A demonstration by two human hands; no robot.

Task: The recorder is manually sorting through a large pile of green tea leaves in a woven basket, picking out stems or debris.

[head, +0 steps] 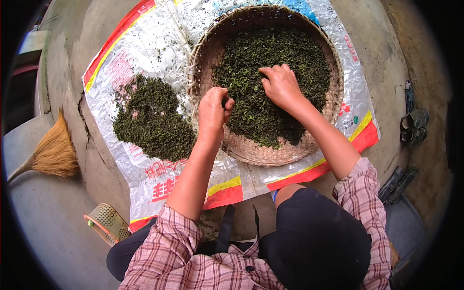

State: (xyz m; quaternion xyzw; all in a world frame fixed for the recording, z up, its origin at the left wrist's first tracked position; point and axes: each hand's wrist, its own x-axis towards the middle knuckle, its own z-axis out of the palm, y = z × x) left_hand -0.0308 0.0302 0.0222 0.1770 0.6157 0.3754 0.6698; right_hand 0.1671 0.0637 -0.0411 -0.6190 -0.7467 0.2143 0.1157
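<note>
A round woven bamboo basket [270, 158] lies before me with a wide spread of small dark-green leaves [250, 65], perhaps tea, across its bottom. My left hand [214, 108] is over the basket's left rim, its fingers curled inward; whether leaves are inside the fist is hidden. Above the middle of the leaves is my right hand [282, 85], palm down, with thumb and fingertips bent at the leaf surface. Anything between those fingertips cannot be made out. A second leaf heap [156, 123] rests left of the basket on a flattened white plastic sack [119, 98].
Cracked concrete floor surrounds the sack. At far left lies a straw broom [59, 148]. A perforated plastic basket [108, 221] is tipped near my left leg. Shoes [414, 127] stand at the right, with dark boots [398, 184] closer to me. Loose leaf bits dot the sack's upper part.
</note>
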